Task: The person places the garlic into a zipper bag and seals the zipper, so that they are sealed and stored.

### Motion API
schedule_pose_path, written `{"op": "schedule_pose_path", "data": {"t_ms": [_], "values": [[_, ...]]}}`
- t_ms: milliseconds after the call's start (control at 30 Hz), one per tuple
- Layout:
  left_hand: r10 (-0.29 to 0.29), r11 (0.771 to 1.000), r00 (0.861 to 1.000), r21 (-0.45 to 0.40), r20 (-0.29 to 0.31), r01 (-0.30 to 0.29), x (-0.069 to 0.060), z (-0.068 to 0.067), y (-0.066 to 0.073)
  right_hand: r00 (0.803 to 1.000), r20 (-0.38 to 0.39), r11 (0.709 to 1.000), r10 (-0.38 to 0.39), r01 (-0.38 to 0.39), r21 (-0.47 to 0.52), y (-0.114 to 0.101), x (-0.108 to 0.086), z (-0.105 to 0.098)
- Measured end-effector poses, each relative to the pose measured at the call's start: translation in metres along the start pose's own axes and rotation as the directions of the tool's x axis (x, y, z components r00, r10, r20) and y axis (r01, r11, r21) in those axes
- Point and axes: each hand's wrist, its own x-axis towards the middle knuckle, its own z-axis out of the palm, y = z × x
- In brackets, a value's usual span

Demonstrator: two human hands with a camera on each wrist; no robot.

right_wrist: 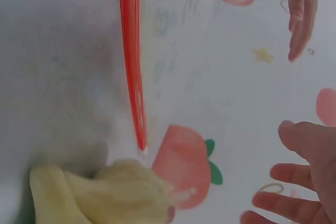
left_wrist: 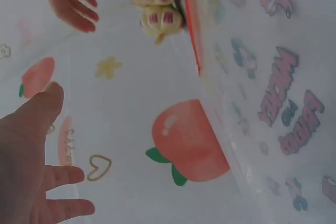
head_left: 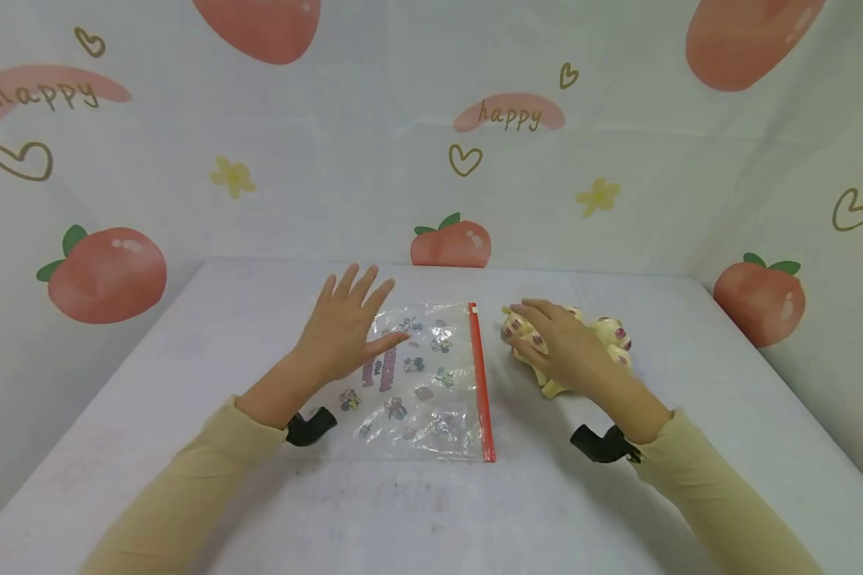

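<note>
A clear zip bag with printed cartoon figures and pink lettering lies flat in the middle of the table. Its red slider strip runs along the right side. Over the bag's left part is my left hand, fingers straight and spread, holding nothing. To the bag's right sits a cream-coloured cluster of round lumps with purple patches; its exact kind is unclear. My right hand is above this cluster with fingers extended, hiding part of it. In the right wrist view the cluster appears below that hand's level, apart from the fingers.
A white cloth with peaches, hearts and "happy" lettering hangs behind and at both sides. The table is covered in white. Each wrist wears a black mount, such as the left one.
</note>
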Motion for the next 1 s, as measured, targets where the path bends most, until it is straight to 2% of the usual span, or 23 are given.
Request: {"op": "schedule_pose_path", "data": {"t_ms": [100, 200, 400, 500, 633, 733, 867, 1000], "values": [[0.059, 0.997, 0.997, -0.057, 0.041, -0.056, 0.002, -0.004, 0.01, 0.998, 0.012, 0.997, -0.056, 0.055, 0.049, -0.005, -0.002, 0.006], [0.118, 0.985, 0.986, -0.143, 0.121, -0.101, 0.005, -0.004, 0.019, 0.994, 0.044, 0.992, -0.103, 0.099, 0.081, -0.008, -0.004, 0.014], [0.21, 0.957, 0.934, -0.258, 0.288, -0.136, 0.011, 0.003, 0.035, 0.978, 0.158, 0.988, -0.133, 0.118, 0.103, -0.009, -0.008, 0.029], [0.233, 0.952, 0.911, -0.273, 0.34, -0.141, 0.016, 0.008, 0.043, 0.969, 0.191, 0.985, -0.155, 0.138, 0.103, -0.009, -0.009, 0.036], [0.246, 0.95, 0.881, -0.279, 0.404, -0.138, 0.022, 0.015, 0.053, 0.96, 0.195, 0.979, -0.199, 0.185, 0.086, -0.009, -0.01, 0.044], [0.26, 0.952, 0.86, -0.264, 0.438, -0.154, 0.026, 0.022, 0.061, 0.959, 0.203, 0.98, -0.197, 0.186, 0.072, -0.008, -0.011, 0.049], [0.285, 0.95, 0.843, -0.25, 0.456, -0.186, 0.03, 0.033, 0.071, 0.958, 0.236, 0.986, -0.164, 0.149, 0.079, -0.007, -0.012, 0.053], [0.304, 0.946, 0.831, -0.253, 0.466, -0.204, 0.031, 0.042, 0.077, 0.955, 0.243, 0.984, -0.173, 0.158, 0.083, -0.007, -0.013, 0.055]]}}
